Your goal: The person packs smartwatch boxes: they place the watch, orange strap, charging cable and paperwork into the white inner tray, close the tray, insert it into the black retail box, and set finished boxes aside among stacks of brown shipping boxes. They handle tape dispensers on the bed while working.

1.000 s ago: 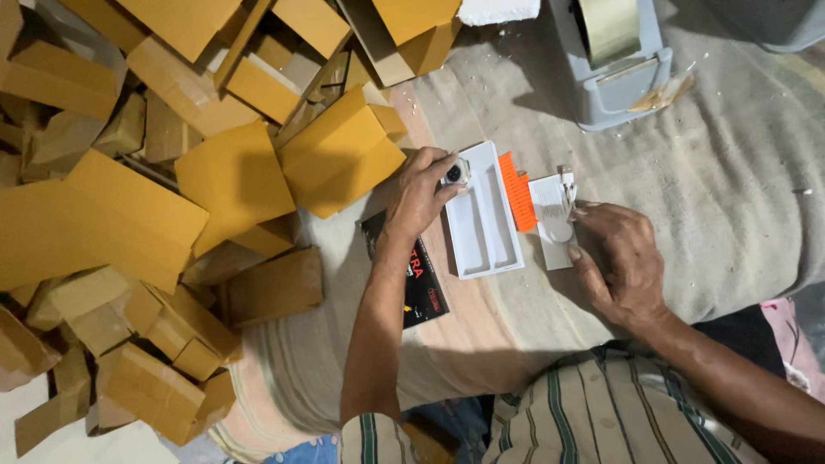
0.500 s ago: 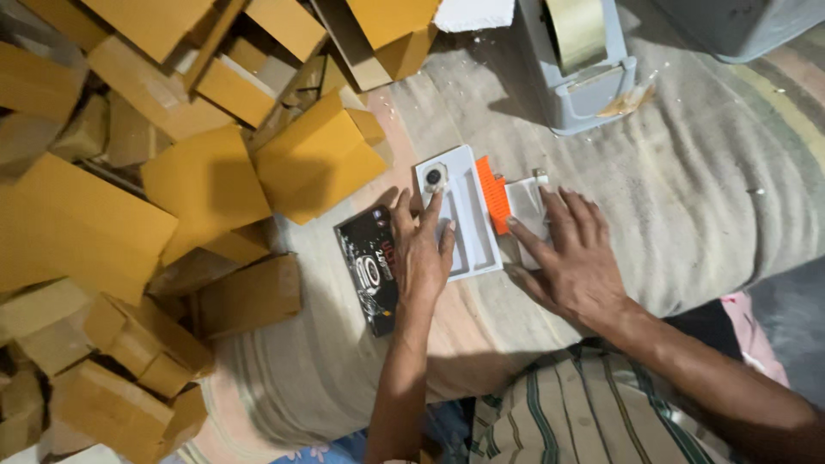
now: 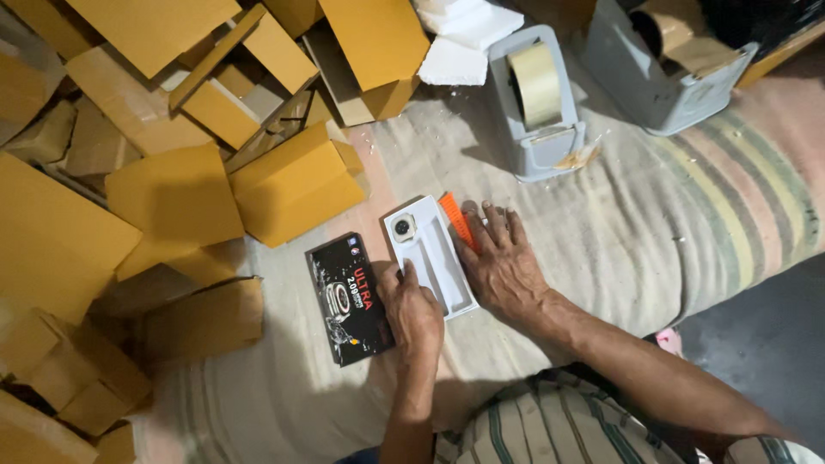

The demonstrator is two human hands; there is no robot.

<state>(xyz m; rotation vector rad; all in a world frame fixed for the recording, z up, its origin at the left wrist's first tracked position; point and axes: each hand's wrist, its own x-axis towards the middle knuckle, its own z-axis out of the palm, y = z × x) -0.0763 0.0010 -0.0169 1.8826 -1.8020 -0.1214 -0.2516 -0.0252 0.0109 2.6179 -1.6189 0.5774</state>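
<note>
Head cam, only view. Since a sec ago both hands have come down flat. The left hand (image 3: 414, 314) was up by the watch face (image 3: 403, 228) at the top of the white tray (image 3: 447, 279); now it sits at the tray's near left edge, fingers loosely curled, thumb side on the tray and heel over the black box (image 3: 344, 301). Pressing more than gripping, nothing lifted. The right hand (image 3: 498, 262) was fiddling w/ a small white piece right of the tray; now it's spread wide, palm down, on the tray's right rim and over the orange strap (image 3: 454, 216), which pokes out above the fingers. That white piece is gone from sight, prob. under the palm. Looks to me like the tray is being steadied or squared up w/ the watch seated in its top pocket, loose bits gathered in.

Tray lies on the striped blanket (image 3: 653, 249), just beside the black box, touching or nearly so.

Hard to tell: most of the strap is covered; whether the right hand has hold of anything under it, can't say. Tray's lower pockets look empty, but dim. Cardboard boxes (image 3: 292, 185) piled at left run off frame. Tape dispenser (image 3: 537, 103) up top, a second grey one cut off at the corner.
</note>
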